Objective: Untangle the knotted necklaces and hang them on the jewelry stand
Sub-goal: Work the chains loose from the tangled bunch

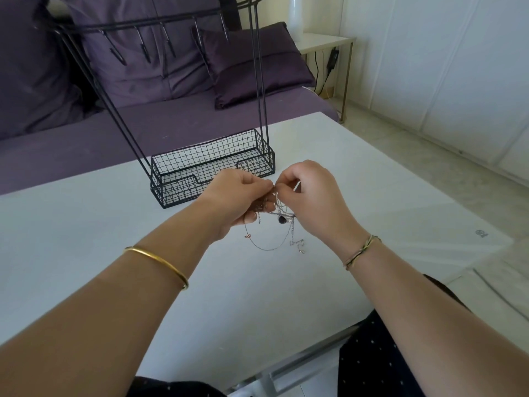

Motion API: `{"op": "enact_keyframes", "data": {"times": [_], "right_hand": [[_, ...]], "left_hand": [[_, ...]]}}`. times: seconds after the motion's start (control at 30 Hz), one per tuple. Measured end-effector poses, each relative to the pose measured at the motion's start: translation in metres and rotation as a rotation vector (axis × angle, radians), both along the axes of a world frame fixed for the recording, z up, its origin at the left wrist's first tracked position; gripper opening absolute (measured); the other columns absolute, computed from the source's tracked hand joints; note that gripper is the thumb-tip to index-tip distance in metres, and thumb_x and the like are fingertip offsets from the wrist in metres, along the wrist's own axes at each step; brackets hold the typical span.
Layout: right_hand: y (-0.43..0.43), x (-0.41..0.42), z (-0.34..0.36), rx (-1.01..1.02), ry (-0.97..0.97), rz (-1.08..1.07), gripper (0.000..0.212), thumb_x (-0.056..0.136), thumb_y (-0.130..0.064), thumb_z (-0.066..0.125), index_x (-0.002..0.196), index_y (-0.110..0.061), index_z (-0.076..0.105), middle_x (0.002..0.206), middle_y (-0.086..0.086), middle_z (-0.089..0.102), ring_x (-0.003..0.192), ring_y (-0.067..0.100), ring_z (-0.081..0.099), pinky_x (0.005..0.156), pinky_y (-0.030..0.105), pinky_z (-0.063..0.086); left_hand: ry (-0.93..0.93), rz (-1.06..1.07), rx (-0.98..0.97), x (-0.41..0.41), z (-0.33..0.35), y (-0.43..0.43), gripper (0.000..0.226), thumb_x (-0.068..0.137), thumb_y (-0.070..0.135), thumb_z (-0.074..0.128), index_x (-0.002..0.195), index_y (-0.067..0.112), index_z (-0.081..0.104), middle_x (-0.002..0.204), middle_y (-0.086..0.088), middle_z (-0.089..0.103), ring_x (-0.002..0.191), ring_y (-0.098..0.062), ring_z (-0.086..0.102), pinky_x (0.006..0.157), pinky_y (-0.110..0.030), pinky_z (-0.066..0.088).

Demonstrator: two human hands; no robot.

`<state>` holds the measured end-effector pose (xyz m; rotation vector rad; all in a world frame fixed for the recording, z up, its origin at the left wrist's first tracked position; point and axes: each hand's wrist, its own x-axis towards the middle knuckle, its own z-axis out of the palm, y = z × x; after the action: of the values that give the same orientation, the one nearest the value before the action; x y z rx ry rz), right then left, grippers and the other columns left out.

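Soft, even daylight — brightest on the white worktop (pixel 86 239), with a mild sheen and only pale shadows. Wide-angle distortion bends lines toward the edges — the thin necklaces (pixel 282 220) look slightly soft.

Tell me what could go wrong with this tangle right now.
The left hand and right hand pinch the knotted necklaces close together; pulling apart could tighten the knot or snap a thin chain. Loose loops and the dark pendant dangle below the hands and might snag further strands.
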<state>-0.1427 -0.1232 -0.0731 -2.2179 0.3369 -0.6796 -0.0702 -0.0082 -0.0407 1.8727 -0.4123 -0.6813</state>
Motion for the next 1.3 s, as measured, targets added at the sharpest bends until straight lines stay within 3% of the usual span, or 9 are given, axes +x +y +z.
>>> {"op": "enact_keyframes", "data": {"times": [0.03,0.1,0.23,0.37,0.5,0.83,1.03,1.17,1.3], "right_hand": [[0.001,0.001,-0.001,-0.016,0.008,-0.003,0.016,0.084,-0.009,0.055,0.072,-0.005,0.064,0.066,-0.003,0.058,0.050,0.005,0.047,0.054,0.032,0.045],[0.002,0.002,0.000,-0.025,0.009,-0.002,0.016,0.084,-0.008,0.053,0.072,-0.003,0.063,0.065,0.001,0.057,0.048,0.009,0.045,0.051,0.033,0.043],[0.000,0.000,0.003,0.112,-0.037,0.028,0.014,0.084,-0.001,0.053,0.075,0.004,0.061,0.058,0.003,0.050,0.048,0.008,0.036,0.046,0.019,0.031],[-0.005,-0.002,0.002,0.295,-0.035,0.035,0.015,0.086,-0.002,0.053,0.075,-0.010,0.060,0.054,-0.008,0.047,0.043,0.002,0.040,0.043,0.011,0.031],[-0.006,-0.004,0.003,0.368,-0.030,0.066,0.020,0.087,-0.004,0.055,0.072,-0.017,0.058,0.044,-0.016,0.049,0.040,0.000,0.043,0.043,0.010,0.032],[-0.004,-0.005,0.006,0.326,0.024,0.094,0.015,0.084,-0.004,0.053,0.073,-0.012,0.059,0.050,-0.011,0.050,0.042,0.001,0.043,0.044,0.013,0.035],[-0.004,-0.006,0.008,0.246,0.033,0.108,0.011,0.083,-0.005,0.055,0.074,-0.009,0.060,0.063,0.000,0.053,0.059,0.015,0.048,0.050,0.022,0.037],[-0.004,-0.004,0.005,0.163,0.051,0.082,0.011,0.081,-0.006,0.055,0.071,-0.009,0.057,0.060,-0.002,0.052,0.054,0.013,0.045,0.052,0.027,0.036],[-0.004,-0.004,0.005,0.184,0.071,0.102,0.007,0.083,-0.006,0.054,0.077,-0.005,0.058,0.061,-0.001,0.051,0.055,0.014,0.046,0.048,0.021,0.035]], "left_hand": [[0.006,-0.003,-0.003,0.000,0.000,0.000,0.020,0.095,0.016,0.058,0.078,0.010,0.065,0.060,-0.001,0.066,0.052,-0.007,0.059,0.044,-0.017,0.040],[0.008,-0.008,-0.004,-0.001,0.001,0.000,0.019,0.095,0.015,0.058,0.079,0.009,0.064,0.059,-0.001,0.066,0.051,-0.006,0.059,0.045,-0.016,0.041],[0.038,-0.024,-0.027,-0.003,0.005,-0.001,0.014,0.094,0.007,0.057,0.083,0.010,0.063,0.064,-0.002,0.066,0.053,-0.005,0.061,0.044,-0.015,0.043],[0.056,-0.041,-0.023,-0.005,0.008,0.000,0.015,0.091,0.000,0.058,0.094,0.014,0.064,0.073,-0.001,0.067,0.063,-0.008,0.065,0.045,-0.017,0.046],[0.083,-0.039,-0.040,-0.005,0.009,0.001,0.004,0.092,0.013,0.063,0.095,0.012,0.065,0.084,-0.003,0.068,0.063,-0.010,0.068,0.045,-0.017,0.048],[0.100,-0.041,-0.046,-0.006,0.011,0.000,0.015,0.091,0.006,0.061,0.081,0.016,0.056,0.079,-0.004,0.068,0.063,-0.015,0.070,0.044,-0.018,0.047],[0.149,-0.057,-0.060,-0.006,0.011,-0.001,0.013,0.092,0.003,0.058,0.083,0.012,0.056,0.080,-0.008,0.066,0.066,-0.017,0.071,0.048,-0.024,0.054],[0.053,-0.175,0.024,-0.005,0.012,0.000,0.005,0.094,0.004,0.058,0.090,0.005,0.055,0.083,-0.009,0.065,0.075,-0.019,0.073,0.053,-0.026,0.057],[-0.096,-0.166,0.066,-0.006,0.012,-0.001,0.008,0.092,0.000,0.055,0.086,0.005,0.055,0.084,-0.010,0.066,0.074,-0.015,0.073,0.054,-0.027,0.059]]}}
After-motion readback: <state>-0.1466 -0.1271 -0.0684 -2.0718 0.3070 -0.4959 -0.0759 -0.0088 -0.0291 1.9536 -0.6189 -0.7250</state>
